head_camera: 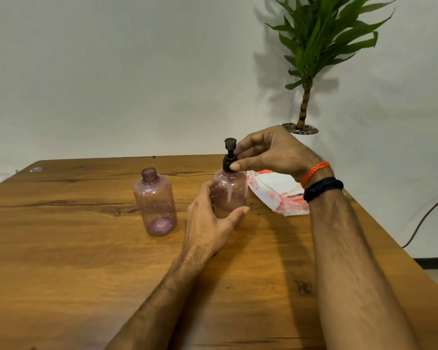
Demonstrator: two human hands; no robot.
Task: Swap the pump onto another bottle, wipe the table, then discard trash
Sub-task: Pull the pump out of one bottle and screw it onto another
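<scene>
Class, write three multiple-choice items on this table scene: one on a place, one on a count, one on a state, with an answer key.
1. Where does the open bottle stand relative to the pump bottle?
A. Left
B. Right
C. Behind

2. How many bottles are on the table?
A. One
B. Two
C. Three

3. The black pump is:
A. Lying flat
B. On a bottle, pinched by the right hand
C. In the open bottle

Key: 1 A, it stands on the left hand side. 2 B, two purple bottles show. 3 B, fingers hold its collar.
</scene>
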